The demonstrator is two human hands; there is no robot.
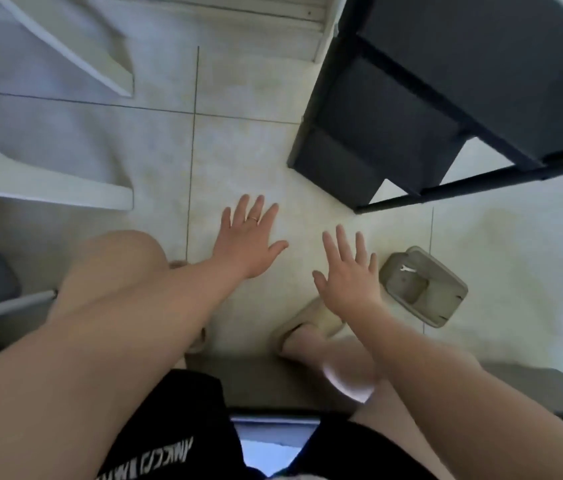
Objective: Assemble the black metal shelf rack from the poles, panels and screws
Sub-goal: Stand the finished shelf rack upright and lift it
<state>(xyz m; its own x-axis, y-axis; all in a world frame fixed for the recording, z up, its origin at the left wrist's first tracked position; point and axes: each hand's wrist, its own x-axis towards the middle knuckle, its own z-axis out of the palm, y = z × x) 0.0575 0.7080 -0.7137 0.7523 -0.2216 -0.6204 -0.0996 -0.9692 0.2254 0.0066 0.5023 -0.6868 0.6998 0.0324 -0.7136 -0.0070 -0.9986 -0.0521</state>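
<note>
The black metal shelf rack (411, 109) stands on the tiled floor at the upper right, with several dark panels stepped one under another between black poles. Both my hands hover over the floor below it, palms down, fingers spread, holding nothing. My left hand (249, 240) wears a ring and is left of the rack's near corner. My right hand (349, 271) is lower and to the right. A small silver wrench (407, 269) lies in a grey moulded tray (423, 287) just right of my right hand.
White furniture (48, 188) with slanted boards fills the left side. My knee (110, 271) is bent at the left, and my foot in a beige slipper (307, 323) rests on the floor. A dark edge (273, 382) runs across beneath the feet.
</note>
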